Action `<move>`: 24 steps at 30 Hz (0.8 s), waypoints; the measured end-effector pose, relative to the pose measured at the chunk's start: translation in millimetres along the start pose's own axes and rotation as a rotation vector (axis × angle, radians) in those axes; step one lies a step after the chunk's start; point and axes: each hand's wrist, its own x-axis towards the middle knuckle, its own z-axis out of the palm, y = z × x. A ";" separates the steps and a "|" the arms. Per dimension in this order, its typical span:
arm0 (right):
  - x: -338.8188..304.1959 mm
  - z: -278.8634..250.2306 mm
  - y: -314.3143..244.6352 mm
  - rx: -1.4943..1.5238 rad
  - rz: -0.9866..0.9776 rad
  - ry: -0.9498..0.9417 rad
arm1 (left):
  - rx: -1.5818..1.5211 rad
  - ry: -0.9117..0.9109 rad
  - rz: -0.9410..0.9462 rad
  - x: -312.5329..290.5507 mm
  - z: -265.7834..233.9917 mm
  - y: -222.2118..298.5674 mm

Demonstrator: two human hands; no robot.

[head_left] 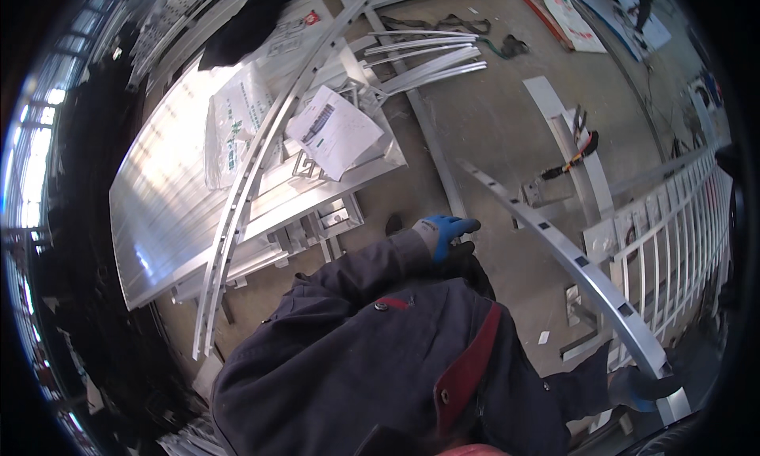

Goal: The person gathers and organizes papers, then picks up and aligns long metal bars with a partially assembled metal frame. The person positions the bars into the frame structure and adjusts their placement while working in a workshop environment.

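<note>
At lower right, the right hand grips a long slotted metal rail; mid-frame, the blue-gloved left hand holds its fingers loosely apart.

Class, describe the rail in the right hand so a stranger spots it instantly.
Find the white barred frame at right. Near its left edge slants a long silver rail with dark holes. Unlike the rails over the table, it sits in the right hand.

Right hand hid part of slotted bar, lower right; print on paper sheet, upper middle, was too small to read.
</note>
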 end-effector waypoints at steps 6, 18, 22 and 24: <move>44.0 0.7 -52.7 0.132 -0.151 -0.014 | 0.045 0.245 -0.146 -38.7 -35.5 -44.7; 91.7 -4.5 -157.4 0.747 0.439 -0.148 | 0.197 0.570 -0.158 -108.5 -108.7 -173.5; 122.7 -20.5 -197.0 0.321 -0.231 -0.068 | 0.330 0.555 -0.379 -109.0 -134.4 -211.4; 135.1 -26.2 -217.5 0.299 -0.337 -0.043 | 0.426 0.593 -0.396 -108.9 -150.8 -227.3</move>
